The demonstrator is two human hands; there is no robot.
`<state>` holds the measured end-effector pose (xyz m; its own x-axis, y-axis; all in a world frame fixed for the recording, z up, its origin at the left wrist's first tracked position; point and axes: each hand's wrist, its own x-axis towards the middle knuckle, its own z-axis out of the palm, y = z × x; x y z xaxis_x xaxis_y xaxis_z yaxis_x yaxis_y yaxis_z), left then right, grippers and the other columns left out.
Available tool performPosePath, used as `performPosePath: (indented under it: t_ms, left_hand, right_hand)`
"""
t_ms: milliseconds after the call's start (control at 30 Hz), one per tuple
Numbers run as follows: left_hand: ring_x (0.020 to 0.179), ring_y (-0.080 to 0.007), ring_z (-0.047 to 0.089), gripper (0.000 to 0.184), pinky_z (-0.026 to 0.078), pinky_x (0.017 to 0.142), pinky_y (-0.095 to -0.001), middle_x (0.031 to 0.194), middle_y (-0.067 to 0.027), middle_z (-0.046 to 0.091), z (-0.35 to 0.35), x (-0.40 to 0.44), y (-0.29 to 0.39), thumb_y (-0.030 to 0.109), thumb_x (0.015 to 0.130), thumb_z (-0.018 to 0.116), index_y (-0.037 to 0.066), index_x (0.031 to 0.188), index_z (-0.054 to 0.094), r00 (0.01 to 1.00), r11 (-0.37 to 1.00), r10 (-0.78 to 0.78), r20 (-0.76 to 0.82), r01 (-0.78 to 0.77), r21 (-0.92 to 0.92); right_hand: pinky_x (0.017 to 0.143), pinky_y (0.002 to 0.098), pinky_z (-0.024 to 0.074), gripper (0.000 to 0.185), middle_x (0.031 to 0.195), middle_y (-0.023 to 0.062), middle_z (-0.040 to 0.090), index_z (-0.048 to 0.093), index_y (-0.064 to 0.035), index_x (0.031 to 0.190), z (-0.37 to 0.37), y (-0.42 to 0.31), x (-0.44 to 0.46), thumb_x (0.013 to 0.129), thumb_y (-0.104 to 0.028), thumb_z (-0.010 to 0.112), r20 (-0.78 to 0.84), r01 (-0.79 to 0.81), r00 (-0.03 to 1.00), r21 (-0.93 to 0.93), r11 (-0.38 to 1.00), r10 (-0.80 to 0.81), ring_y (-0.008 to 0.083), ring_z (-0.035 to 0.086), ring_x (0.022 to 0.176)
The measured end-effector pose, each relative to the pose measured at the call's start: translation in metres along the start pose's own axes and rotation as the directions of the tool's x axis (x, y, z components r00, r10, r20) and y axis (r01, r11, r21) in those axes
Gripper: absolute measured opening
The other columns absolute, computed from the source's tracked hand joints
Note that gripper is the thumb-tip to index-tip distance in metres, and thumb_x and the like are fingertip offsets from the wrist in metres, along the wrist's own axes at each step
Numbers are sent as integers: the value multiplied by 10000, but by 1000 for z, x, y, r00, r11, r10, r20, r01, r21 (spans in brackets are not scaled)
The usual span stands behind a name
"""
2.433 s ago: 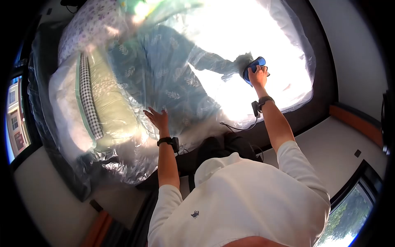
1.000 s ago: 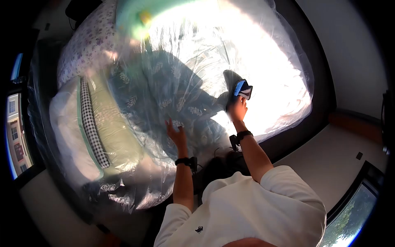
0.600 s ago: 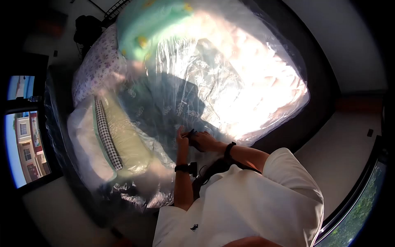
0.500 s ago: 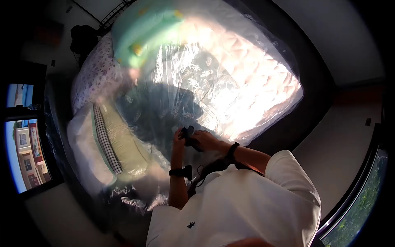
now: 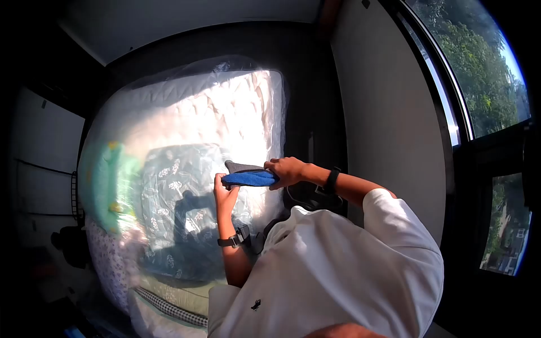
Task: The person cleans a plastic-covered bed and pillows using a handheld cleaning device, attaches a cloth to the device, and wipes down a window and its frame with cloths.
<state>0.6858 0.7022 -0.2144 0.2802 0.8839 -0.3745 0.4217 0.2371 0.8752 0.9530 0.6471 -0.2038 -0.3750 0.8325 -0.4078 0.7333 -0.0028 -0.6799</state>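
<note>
A blue cloth item (image 5: 251, 178) with a grey part (image 5: 239, 167) along its far side is stretched between my two hands. My left hand (image 5: 225, 194) pinches its left end, thumb and fingers around the edge. The right end is gripped by my right hand (image 5: 288, 171). Below it lies bedding under clear plastic: a teal leaf-patterned piece (image 5: 169, 197) and a white quilted piece (image 5: 186, 107) lit by the sun.
A green bundle (image 5: 115, 186) lies at the left of the bedding, above a purple-flowered pillow (image 5: 112, 256). A checked strip (image 5: 169, 307) edges a pale green pillow near the bottom. Windows (image 5: 473, 62) are at the right, and a dark bed edge (image 5: 310, 101) runs beside the bedding.
The view has swung round to the right, towards the windows. My hands came together at the cloth item, which earlier was in my right hand alone, and it now shows blue between them.
</note>
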Motion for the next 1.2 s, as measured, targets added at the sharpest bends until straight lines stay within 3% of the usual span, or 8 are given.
performPosePath:
  t_ms: [167, 367, 533, 767, 933, 1033, 1100, 1200]
  left_hand:
    - [745, -82, 518, 348, 465, 659, -243, 854, -20, 553, 109, 22, 74, 34, 793, 740, 11, 1027, 483, 976, 995, 89, 199, -77, -64]
    - [765, -106, 540, 250, 527, 670, -251, 907, -58, 528, 263, 22, 135, -77, 828, 496, 24, 1056, 469, 938, 979, 55, 342, 18, -205]
    - [807, -94, 507, 241, 474, 698, -222, 941, -38, 494, 386, 9, 195, -83, 843, 521, 50, 1037, 468, 833, 904, 380, 401, -242, -353]
    - [814, -109, 541, 160, 459, 762, -234, 930, -53, 522, 518, -133, 275, 71, 985, 464, 79, 1141, 434, 555, 913, 331, 763, 16, -408]
    - [900, -139, 546, 263, 447, 870, -297, 1044, -48, 520, 590, -215, 290, 101, 993, 414, 98, 1255, 431, 153, 773, 630, 761, -211, -598]
    - [861, -239, 609, 326, 444, 919, -366, 914, -133, 605, 603, -283, 300, 249, 1033, 440, 93, 1318, 409, -184, 749, 462, 868, -442, -493]
    - [871, -320, 633, 517, 460, 905, -436, 832, -191, 632, 614, -332, 270, 372, 1028, 445, 117, 1459, 318, -340, 214, 645, 684, -779, -589]
    - [898, -347, 635, 685, 446, 920, -479, 853, -191, 655, 604, -384, 269, 447, 1031, 388, 148, 1576, 99, -472, 92, 493, 731, -807, -583]
  right_hand:
    - [589, 463, 544, 550, 712, 154, 664, 550, -62, 1034, -28, 58, -103, 810, -544, 692, -434, -373, 829, 41, 927, 353, 392, 667, 669]
    - [608, 433, 542, 648, 747, 163, 668, 522, -63, 1108, -26, 95, -248, 801, -606, 697, -337, -498, 742, 303, 813, 580, 353, 678, 675]
    - [730, 404, 543, 716, 847, 172, 688, 500, -51, 1218, 19, 96, -332, 810, -610, 683, -395, -512, 667, 375, 773, 632, 367, 687, 752]
    - [899, 308, 461, 689, 885, 135, 689, 645, 0, 1050, 24, 53, -482, 1063, -517, 189, -269, -248, 522, 860, 446, 809, 236, 654, 784]
    - [645, 312, 537, 866, 876, 125, 693, 558, 20, 1167, 48, 5, -562, 956, -728, 175, -152, 116, 337, 986, 120, 929, 206, 656, 720]
    - [535, 276, 518, 934, 841, 156, 693, 566, 21, 1090, 91, -17, -607, 906, -782, 127, -270, 325, 172, 923, 204, 947, 198, 684, 687]
    - [524, 277, 510, 958, 859, 170, 690, 547, 44, 1145, 103, -49, -618, 892, -807, 186, -282, 472, -18, 843, 256, 959, 211, 686, 664]
    - [586, 303, 512, 771, 891, 164, 696, 516, 38, 1280, 128, -89, -629, 966, -642, 335, -322, 524, -402, 687, 504, 857, 245, 657, 666]
